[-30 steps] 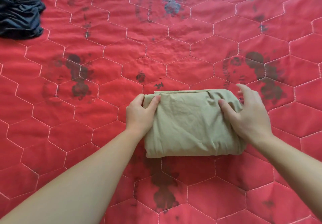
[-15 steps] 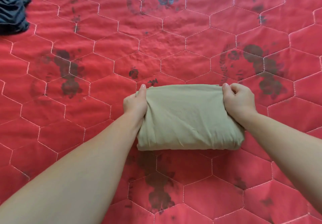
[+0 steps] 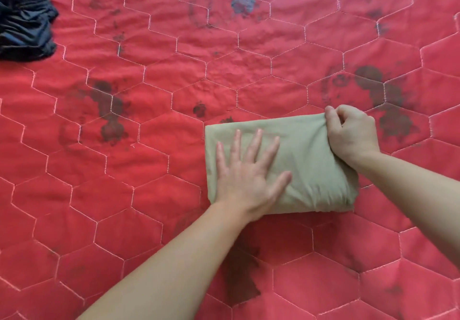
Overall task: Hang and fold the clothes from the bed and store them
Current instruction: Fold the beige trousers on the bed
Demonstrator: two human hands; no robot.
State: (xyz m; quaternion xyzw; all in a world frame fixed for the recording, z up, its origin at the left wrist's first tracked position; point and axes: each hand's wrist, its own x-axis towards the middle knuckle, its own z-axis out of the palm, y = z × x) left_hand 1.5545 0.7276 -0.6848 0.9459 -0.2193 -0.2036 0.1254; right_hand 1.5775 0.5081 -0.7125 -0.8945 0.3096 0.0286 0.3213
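The left hand [image 3: 246, 173] has let go and now presses flat on one folded khaki garment [image 3: 306, 168]; the right hand [image 3: 351, 133] pinches its corner; one dark garment [image 3: 25, 28] lies apart on the bed [image 3: 149, 195]

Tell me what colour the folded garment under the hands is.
The folded cloth garment is a plain khaki-beige, with no pattern visible, seen in the head view.

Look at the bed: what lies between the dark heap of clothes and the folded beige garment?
In the head view, only the red quilt lies between the dark heap and the folded beige garment: no other clothing.
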